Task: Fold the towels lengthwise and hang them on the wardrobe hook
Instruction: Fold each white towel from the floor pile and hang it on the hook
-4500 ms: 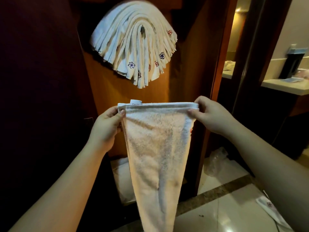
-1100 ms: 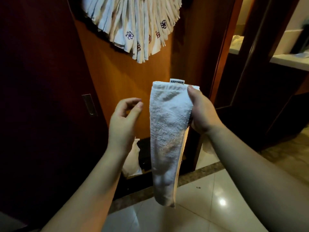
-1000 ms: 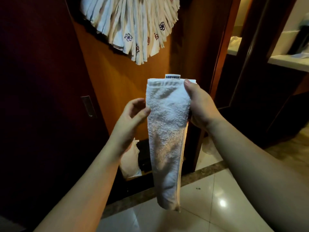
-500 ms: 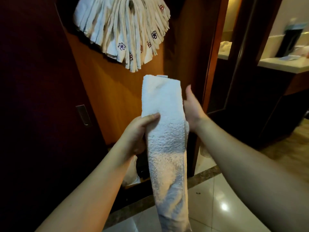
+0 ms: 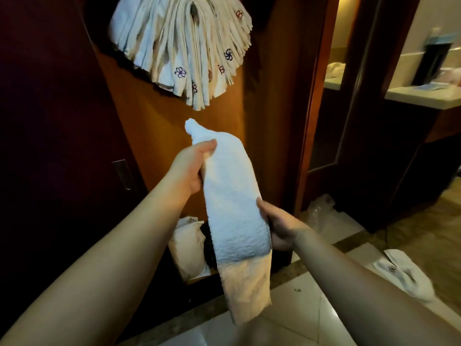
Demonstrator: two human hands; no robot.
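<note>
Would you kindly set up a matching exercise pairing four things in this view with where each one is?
Things:
1. left hand
2. right hand
3. bundle of hung towels
4. loose towel

Places:
A. lying on the floor tiles at right
B. gripping the folded towel near its top end
C. draped high on the wardrobe door
D. holding the folded towel's right edge, lower down

Pairs: 1-B, 2-D, 3-C, 4-A
</note>
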